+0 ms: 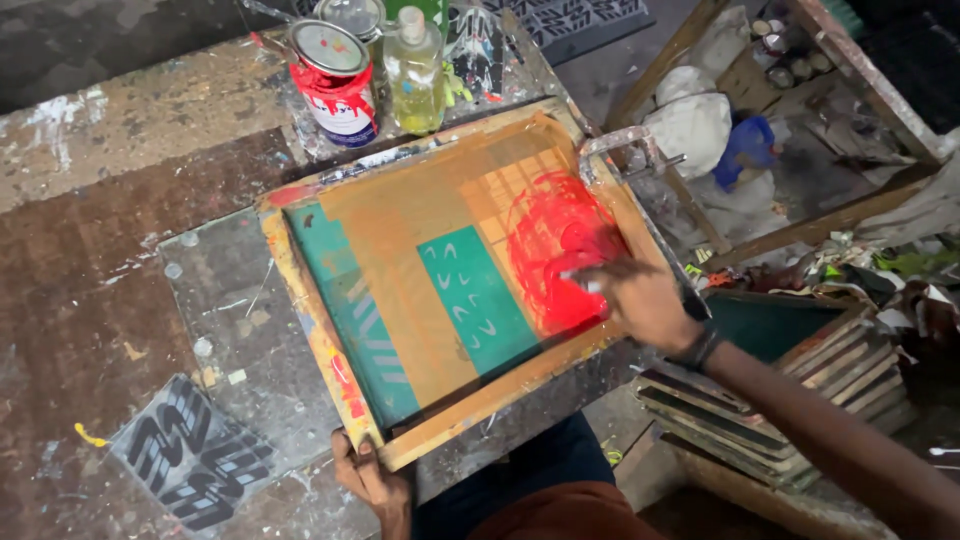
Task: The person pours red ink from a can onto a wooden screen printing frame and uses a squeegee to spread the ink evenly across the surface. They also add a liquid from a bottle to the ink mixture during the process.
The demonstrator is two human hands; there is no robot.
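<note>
A wooden screen-printing frame [315, 330] lies on a glass sheet on the worn worktable. Its mesh shows orange and green blocked areas with white marks. A patch of bright red ink [555, 245] is smeared over the mesh's right end. My right hand [635, 295] rests on that red patch and grips a small pale tool, mostly hidden under the fingers. My left hand [372, 480] grips the frame's near corner at the table's front edge.
A red-stained paint tin [335, 85] and a bottle of yellowish liquid [415, 75] stand behind the frame. A printed black-and-grey sheet [190, 455] lies at front left. Stacked wooden frames [790, 385] sit low on the right, below a cluttered shelf with cloths.
</note>
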